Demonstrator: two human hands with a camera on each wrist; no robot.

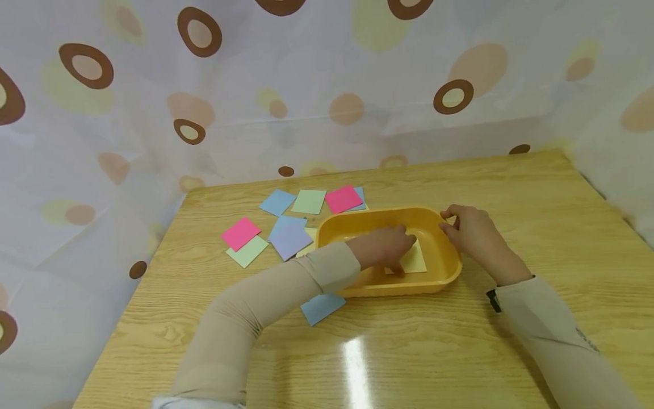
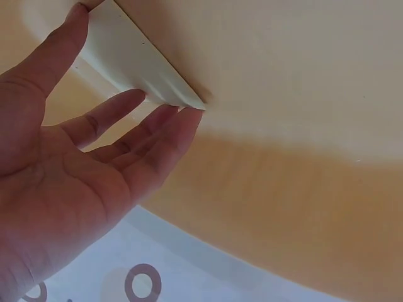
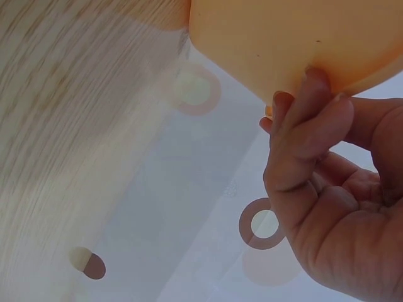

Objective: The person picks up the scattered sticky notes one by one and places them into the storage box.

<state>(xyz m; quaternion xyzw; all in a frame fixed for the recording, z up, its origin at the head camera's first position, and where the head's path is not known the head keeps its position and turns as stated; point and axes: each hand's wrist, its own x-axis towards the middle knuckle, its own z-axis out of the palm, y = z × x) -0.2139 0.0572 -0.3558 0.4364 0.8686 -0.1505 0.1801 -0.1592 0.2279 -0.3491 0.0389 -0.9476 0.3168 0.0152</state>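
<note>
One pale yellow sheet [image 1: 416, 261] lies in the right half of the orange tray [image 1: 438, 255]. Left hand [image 1: 383, 247] reaches inside; left wrist view shows the thumb at one corner of the sheet and other fingertips along an edge, paper slightly bent; cannot tell whether these fingers grasp it or only touch it. Right hand [image 1: 472, 236] is at the tray's right end, fingers pinching the rim. Left of the tray, on the wood-grain bench [image 1: 552, 227]: left pink square [image 1: 241, 233] overlapping a left green square [image 1: 248, 253]; purple square [image 1: 291, 242] overlapping a middle blue square [image 1: 293, 221]. Farther back: far blue square [image 1: 277, 202], far green square [image 1: 309, 201], far pink square [image 1: 342, 199]. Near blue square [image 1: 323, 308] by the tray's near left corner. Behind the bench, white sheeting [image 1: 306, 68] printed with brown rings
</note>
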